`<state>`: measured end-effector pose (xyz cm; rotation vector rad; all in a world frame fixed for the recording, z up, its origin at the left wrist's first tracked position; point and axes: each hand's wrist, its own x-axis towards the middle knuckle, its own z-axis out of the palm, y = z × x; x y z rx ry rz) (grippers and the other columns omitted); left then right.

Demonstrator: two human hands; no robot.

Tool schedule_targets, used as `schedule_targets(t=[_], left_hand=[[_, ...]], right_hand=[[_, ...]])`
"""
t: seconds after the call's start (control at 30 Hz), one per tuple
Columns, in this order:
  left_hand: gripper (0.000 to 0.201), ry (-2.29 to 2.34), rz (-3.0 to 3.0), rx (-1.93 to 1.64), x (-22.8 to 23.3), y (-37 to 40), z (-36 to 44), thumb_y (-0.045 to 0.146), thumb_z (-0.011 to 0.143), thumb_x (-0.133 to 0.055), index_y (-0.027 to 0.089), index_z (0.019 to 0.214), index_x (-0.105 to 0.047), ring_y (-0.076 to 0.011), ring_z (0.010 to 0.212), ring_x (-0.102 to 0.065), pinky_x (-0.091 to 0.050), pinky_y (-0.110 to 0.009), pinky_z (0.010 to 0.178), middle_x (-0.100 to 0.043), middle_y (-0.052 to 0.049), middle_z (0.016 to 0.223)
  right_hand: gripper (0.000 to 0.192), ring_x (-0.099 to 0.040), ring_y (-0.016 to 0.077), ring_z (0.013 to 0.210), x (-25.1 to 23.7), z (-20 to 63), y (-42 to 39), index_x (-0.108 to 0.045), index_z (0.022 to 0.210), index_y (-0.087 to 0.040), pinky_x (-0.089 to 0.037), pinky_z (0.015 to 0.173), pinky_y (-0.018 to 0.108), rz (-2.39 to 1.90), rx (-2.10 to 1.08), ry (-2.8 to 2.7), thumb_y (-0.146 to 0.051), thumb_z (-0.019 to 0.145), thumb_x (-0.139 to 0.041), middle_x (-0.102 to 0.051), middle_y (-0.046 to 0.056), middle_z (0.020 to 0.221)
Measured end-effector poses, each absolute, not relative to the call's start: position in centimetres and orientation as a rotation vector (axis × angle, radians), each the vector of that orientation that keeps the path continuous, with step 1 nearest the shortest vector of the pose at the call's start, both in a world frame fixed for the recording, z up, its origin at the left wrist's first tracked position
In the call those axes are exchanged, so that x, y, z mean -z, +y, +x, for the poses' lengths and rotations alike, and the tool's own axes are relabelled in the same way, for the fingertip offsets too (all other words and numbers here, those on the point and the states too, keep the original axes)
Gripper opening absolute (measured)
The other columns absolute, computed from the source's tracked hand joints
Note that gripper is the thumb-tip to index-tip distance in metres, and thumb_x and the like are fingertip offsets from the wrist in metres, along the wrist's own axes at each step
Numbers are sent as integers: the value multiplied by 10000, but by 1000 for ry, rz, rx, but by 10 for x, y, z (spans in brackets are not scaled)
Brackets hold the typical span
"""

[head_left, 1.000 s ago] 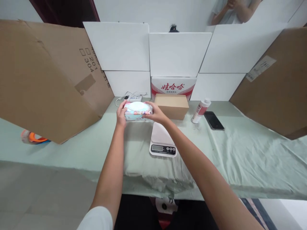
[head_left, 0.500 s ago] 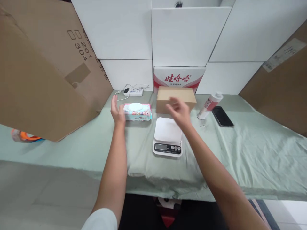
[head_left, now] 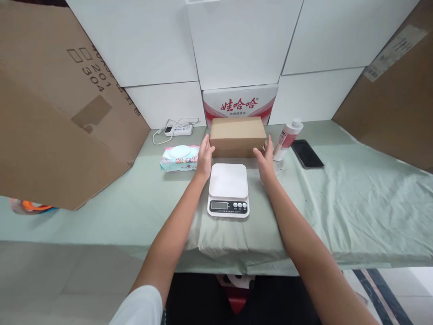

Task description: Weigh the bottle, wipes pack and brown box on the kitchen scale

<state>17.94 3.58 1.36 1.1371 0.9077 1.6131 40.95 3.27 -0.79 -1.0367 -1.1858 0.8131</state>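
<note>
A closed brown cardboard box (head_left: 238, 137) lies on the cloth-covered table, with my hands at its two ends. My left hand (head_left: 204, 158) is at the left end, fingers stretched and thumb by the front corner. At the right end is my right hand (head_left: 265, 160), fingers apart and thumb in front of the box. Whether either hand presses on it, I cannot tell. Between my forearms sits a white kitchen scale (head_left: 228, 180) with a bare platform and a dark display strip. A pack of wet wipes (head_left: 179, 159) lies just left of my left hand.
A white and pink bottle (head_left: 287, 140) stands right of my right hand, beside a dark phone (head_left: 307, 154). A white power strip (head_left: 179, 130) with a cable lies at the back left. Large cardboard panels (head_left: 67, 113) flank the table. A printed carton (head_left: 240, 101) stands behind the box.
My left hand has moved right, from the wipes to the box's left end. My right hand has come down to its right end. The view has shifted slightly.
</note>
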Motion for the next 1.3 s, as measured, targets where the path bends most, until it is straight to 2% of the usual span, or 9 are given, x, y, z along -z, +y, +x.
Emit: schedule_targets(t=[0.13,0.23,0.3,0.43,0.57,0.7,0.83,0.97,1.3], left_hand=[[724,868,1167,-1642,-24,27,170,425,860,-704,242,1546,-560,-314,1714,-196,-240,-498,1394,-350,-93,1795],[702,788,1301,-1712,-47,-5,164,504,884,-708,266,1534,-592,-326,1712,-208,-238,-489,1399,-412,-76,1763],[692,766,1378,-1762,-60,-39,161,545,907,-694,317,1552,-589,-329,1713,-202,-228,-482,1404,-404,-32,1771],[674,840,1380,-1775,-55,-113,157,565,942,-652,407,1591,-560,-338,1711,-194,-243,-511,1397,-368,24,1790],[669,881,1318,-1757,-25,-149,159,501,946,-642,420,1604,-553,-313,1704,-232,-281,-488,1387,-378,33,1785],[705,898,1225,-1779,-6,-149,162,494,932,-652,391,1620,-538,-296,1696,-261,-298,-462,1378,-382,1,1784],[758,1035,1072,-1706,5,-150,164,627,965,-581,387,1671,-447,-306,1693,-265,-363,-496,1335,-333,-57,1805],[784,1035,1008,-1645,13,-157,167,695,951,-580,411,1667,-430,-306,1702,-241,-457,-492,1261,-284,-65,1824],[951,976,961,-1572,3,-153,178,748,891,-657,351,1706,-372,-306,1730,-118,-459,-463,1252,-213,-85,1845]], right_hand=[[1167,-479,273,1569,-8,410,24,-119,1746,-286,-398,1317,477,-1043,-812,-1322,-751,834,-680,-264,143,1816],[1106,-469,276,1569,-27,412,-1,-22,1761,-333,-455,1269,474,-1035,-686,-1440,-800,917,-562,-239,115,1824],[1052,-444,289,1589,-34,414,-27,-3,1755,-391,-459,1265,509,-991,-585,-1499,-776,947,-557,-265,88,1812],[1003,-406,339,1602,-19,418,-84,-55,1743,-459,-474,1231,601,-986,-436,-1524,-671,953,-636,-259,70,1804],[971,-468,346,1524,6,418,-113,-126,1741,-444,-496,1185,589,-1053,-429,-1496,-608,945,-657,-347,106,1736],[906,-523,334,1435,12,415,-113,-242,1711,-415,-510,1149,565,-1084,-417,-1448,-579,925,-662,-457,118,1616],[872,-542,326,1396,9,416,-112,-284,1680,-394,-533,1111,550,-1081,-427,-1457,-551,913,-669,-467,127,1595],[837,-541,323,1387,8,417,-114,-321,1657,-380,-537,1104,542,-1060,-432,-1467,-528,916,-682,-477,130,1578],[785,-565,308,1360,15,421,-106,-398,1608,-358,-548,1076,519,-1014,-416,-1356,-546,912,-707,-509,119,1558]])
